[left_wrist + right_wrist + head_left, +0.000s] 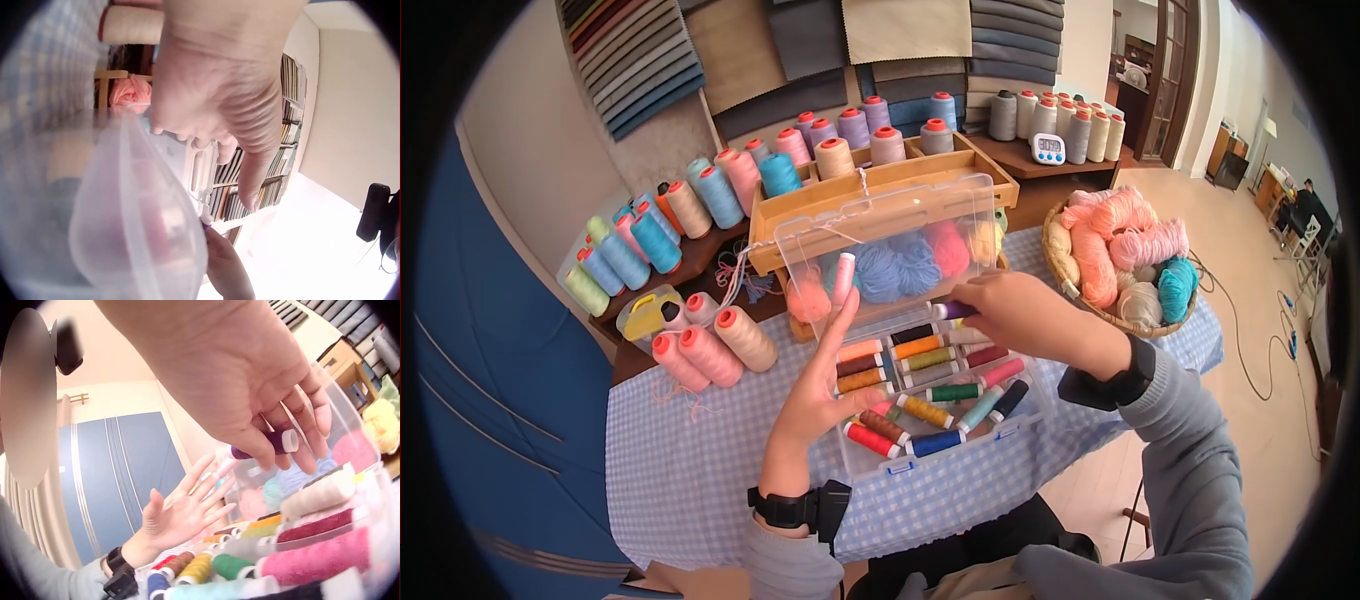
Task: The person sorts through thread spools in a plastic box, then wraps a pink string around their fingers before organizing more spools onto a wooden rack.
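Observation:
My right hand [1025, 318] pinches a dark purple thread spool [282, 442] between thumb and fingers, over the back of a clear plastic thread box [865, 462]. My left hand [812, 390] is held up at the box's left side, palm facing inward, its fingers straight and spread in the right wrist view. A pale pink thread spool [843, 278] shows right at its fingertips. The box's clear lid [800, 240] stands raised at the back. Inside lie several spools, among them a green spool [953, 392], a blue spool [935, 443] and a red spool [870, 440].
Behind the lid stands a wooden rack [980, 165] with thread cones and yarn balls. Pink cones [710, 355] stand on the left of the checked tablecloth [670, 455]. A wicker basket [1060, 262] of yarn is at the right. A white timer [1048, 149] stands farther back.

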A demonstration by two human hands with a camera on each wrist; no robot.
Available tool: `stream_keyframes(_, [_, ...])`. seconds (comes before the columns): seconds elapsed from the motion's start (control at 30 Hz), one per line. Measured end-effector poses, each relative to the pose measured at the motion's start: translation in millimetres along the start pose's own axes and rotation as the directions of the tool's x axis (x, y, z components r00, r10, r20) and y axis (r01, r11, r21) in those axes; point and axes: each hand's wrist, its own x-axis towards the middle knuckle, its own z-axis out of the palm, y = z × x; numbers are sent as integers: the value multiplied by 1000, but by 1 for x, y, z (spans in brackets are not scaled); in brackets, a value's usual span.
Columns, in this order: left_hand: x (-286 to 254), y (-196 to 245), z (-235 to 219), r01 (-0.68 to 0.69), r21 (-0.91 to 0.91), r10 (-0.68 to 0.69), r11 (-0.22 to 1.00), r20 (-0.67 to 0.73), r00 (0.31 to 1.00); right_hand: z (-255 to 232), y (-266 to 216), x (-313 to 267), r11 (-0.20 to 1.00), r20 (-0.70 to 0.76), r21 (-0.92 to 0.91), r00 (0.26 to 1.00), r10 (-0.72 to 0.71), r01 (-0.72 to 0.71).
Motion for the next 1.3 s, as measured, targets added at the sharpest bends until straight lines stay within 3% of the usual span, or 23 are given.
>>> stream_keyframes(0.1, [2,-4,-1,-62,25,60,998,68,996,-3,15,-9,992,44,-110,997,61,-56])
stream_keyframes(0.17, [4,-4,0,-49,40,44,998,110,993,3,21,-14,991,-19,-123,999,46,-48])
stream_keyframes(0.27, [4,-5,-2,-36,68,22,997,197,980,5,18,-19,997,14,-24,997,72,-72])
stream_keyframes(0.37, [2,-8,-1,39,-20,-35,999,181,983,9,15,-21,995,74,-33,992,98,-96])
stream_keyframes(0.5, [2,-13,-5,9,29,-15,1000,235,972,15,29,-20,988,67,-116,992,109,-100])
stream_keyframes(0.6, [-2,-15,-5,115,36,-120,993,197,973,15,38,-17,971,54,-178,984,169,-157])
stream_keyframes(0.77, [1,-11,-2,31,363,-64,931,80,995,17,43,-15,984,69,-123,988,139,-130])
stream_keyframes(0.87, [0,-16,-7,8,489,-95,872,153,984,18,46,-14,983,92,-109,983,160,-150])
stream_keyframes(0.97, [2,-12,-6,3,543,-137,840,206,969,14,45,-13,982,122,-114,979,164,-150])
stream_keyframes(1.3, [0,-7,-1,64,553,-198,830,186,962,-2,41,-13,975,133,-95,968,212,-201])
